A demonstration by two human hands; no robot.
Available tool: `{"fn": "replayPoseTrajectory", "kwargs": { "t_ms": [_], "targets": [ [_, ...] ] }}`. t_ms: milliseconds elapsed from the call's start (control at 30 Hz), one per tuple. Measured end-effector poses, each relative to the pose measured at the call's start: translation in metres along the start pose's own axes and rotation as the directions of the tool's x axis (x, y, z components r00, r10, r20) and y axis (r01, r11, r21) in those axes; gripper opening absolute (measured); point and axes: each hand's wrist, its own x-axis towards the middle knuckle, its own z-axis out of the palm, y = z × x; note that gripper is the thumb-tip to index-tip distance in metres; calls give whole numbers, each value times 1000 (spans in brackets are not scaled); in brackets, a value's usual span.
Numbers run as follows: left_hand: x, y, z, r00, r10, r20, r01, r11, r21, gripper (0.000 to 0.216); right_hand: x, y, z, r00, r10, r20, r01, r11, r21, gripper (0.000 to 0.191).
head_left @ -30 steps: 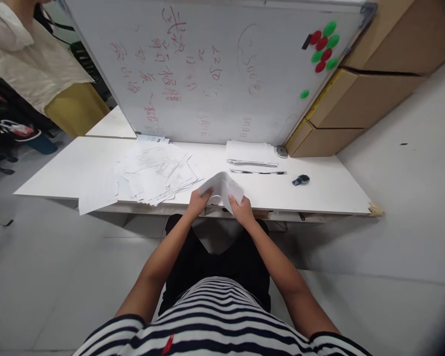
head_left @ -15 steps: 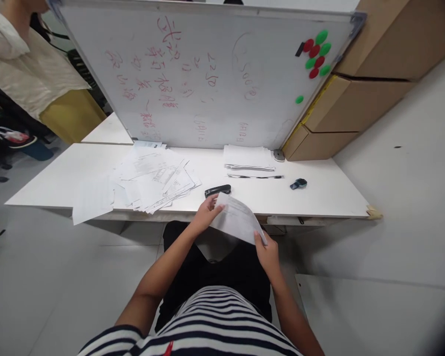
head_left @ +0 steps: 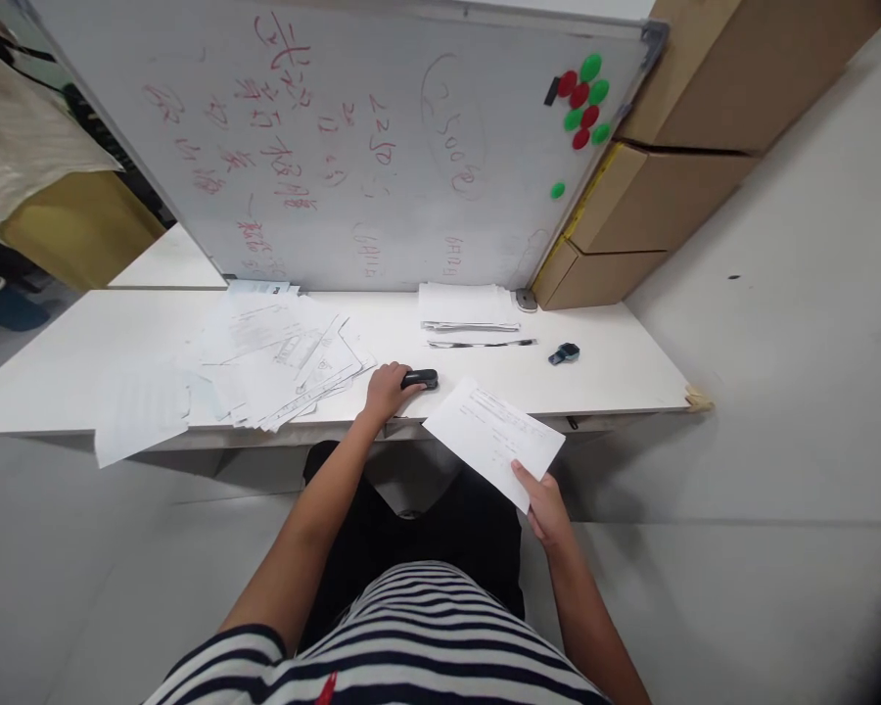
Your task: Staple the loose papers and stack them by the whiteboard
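Observation:
My right hand [head_left: 544, 507] pinches the near corner of a white printed sheet [head_left: 493, 439] and holds it out past the front edge of the white table [head_left: 617, 387]. My left hand [head_left: 383, 391] rests on the table with its fingers closed over the near end of a black stapler [head_left: 421, 379]. A spread heap of printed papers [head_left: 279, 354] lies just left of that hand.
A neat paper stack [head_left: 468, 305] and a black pen [head_left: 483, 343] lie at the back, a small dark clip-like object [head_left: 564, 352] to their right. A whiteboard [head_left: 352, 147] with red writing and magnets leans behind the table. Cardboard boxes [head_left: 675, 147] stand right. A person's light sleeve [head_left: 22, 147] shows far left.
The papers held in both hands were unfolded; my left hand let go and moved onto the stapler, while my right hand drew the sheet toward me and to the right.

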Motion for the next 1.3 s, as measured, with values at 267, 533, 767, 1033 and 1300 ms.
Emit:
{"fn": "replayPoseTrajectory", "kwargs": {
  "t_ms": [267, 533, 767, 1033, 1300],
  "targets": [
    [-2, 0, -2, 994, 96, 57, -94, 995, -46, 41, 10, -2, 12, 990, 83, 112, -81, 996, -25, 44],
    [-2, 1, -1, 991, 124, 49, -122, 992, -37, 42, 10, 7, 7, 992, 108, 69, -107, 994, -16, 44],
    [-2, -1, 3, 990, 135, 41, -134, 991, -23, 43, 14, 16, 4, 993, 90, 80, -88, 996, -36, 49],
    [-2, -2, 5, 986, 158, 50, -158, 987, -10, 45, 16, 11, 14, 986, 118, 122, -117, 993, -19, 42],
    [-4, 5, 3, 990, 138, 30, -140, 989, 43, 35, 37, -3, 14, 942, 211, 261, -175, 972, -155, 37]
  ]
}}
